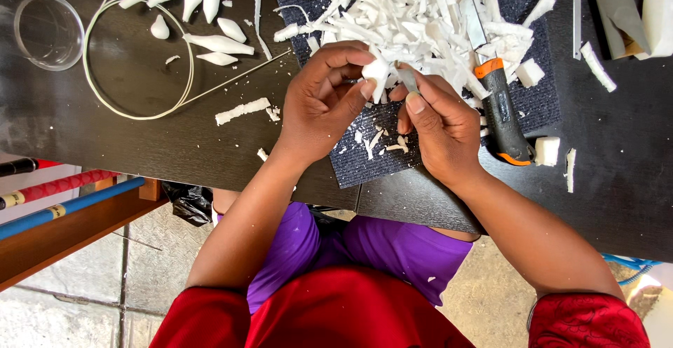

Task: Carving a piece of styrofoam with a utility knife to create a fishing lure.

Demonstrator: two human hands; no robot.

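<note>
Lap: my red sleeves (329, 320) and a purple garment (392, 246) lie closest below the camera, at the near edge of the dark worktop (175, 145).
Left hand (322, 106): its grip is closed on a small white foam piece (376, 74), thumb and fingers wrapped round it, held just above the dark mat (378, 159).
Right hand (442, 127): its grip pinches a thin grey blade (409, 78) that touches the foam piece.
Knife: a black and orange utility knife (501, 113) lies on the mat just beside my right hand, not held.
Done so far: about a dozen shaped teardrop pieces (203, 4) lie at the far left, some inside a loop of pale wire (105, 96); a deep heap of white shavings (413, 11) covers the far part of the mat.
Left to do: I judge the piece in my grip half shaped; small uncut cubes (547, 150) wait to the right, and a bigger white block (659, 18) sits at the far right.
Packages, labels, signs: none that I can see; only a clear plastic cup (45, 29) at the far left, plain and unmarked.
</note>
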